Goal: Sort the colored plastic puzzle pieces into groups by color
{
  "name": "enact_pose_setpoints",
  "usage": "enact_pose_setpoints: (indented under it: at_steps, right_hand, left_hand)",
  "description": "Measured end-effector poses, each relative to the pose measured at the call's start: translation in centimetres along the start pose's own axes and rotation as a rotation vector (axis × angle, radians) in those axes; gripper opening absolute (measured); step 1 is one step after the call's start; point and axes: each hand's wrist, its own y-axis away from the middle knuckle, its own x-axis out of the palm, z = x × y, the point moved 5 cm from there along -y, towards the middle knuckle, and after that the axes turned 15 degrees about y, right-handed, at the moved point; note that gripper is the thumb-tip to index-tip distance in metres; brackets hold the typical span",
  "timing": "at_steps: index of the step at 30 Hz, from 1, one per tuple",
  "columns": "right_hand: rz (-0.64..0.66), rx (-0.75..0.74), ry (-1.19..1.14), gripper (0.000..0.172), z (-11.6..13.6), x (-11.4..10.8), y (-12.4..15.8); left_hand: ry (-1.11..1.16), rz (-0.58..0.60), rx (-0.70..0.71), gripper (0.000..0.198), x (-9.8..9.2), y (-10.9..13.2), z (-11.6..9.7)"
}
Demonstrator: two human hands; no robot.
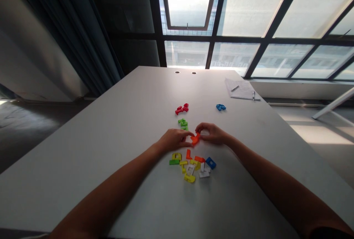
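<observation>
My L hand [174,139] & R hand [212,134] have fingers [203,129] closed on orange plastic puzzle piece [195,139], mid-frame; looks light, stiff, pinch by edges.

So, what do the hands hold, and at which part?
The left hand and right hand grip an orange plastic piece by its opposite ends.

The left hand [174,139] and right hand [212,134] pinch an orange puzzle piece [195,139].
</observation>
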Motion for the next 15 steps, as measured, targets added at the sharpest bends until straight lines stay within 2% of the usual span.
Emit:
enact_pose_setpoints:
  at_steps: [7,15]
  right_hand:
    - [0.019,0.022,-0.057,0.032,-0.5,0.1,0.0]
    - [-0.046,0.1,-0.171,0.036,-1.2,-0.2,-0.1]
  left_hand:
    - [0.003,0.011,0.012,0.044,0.0,0.0,-0.1]
    - [0.002,-0.006,0.031,0.038,-0.1,0.1,-0.3]
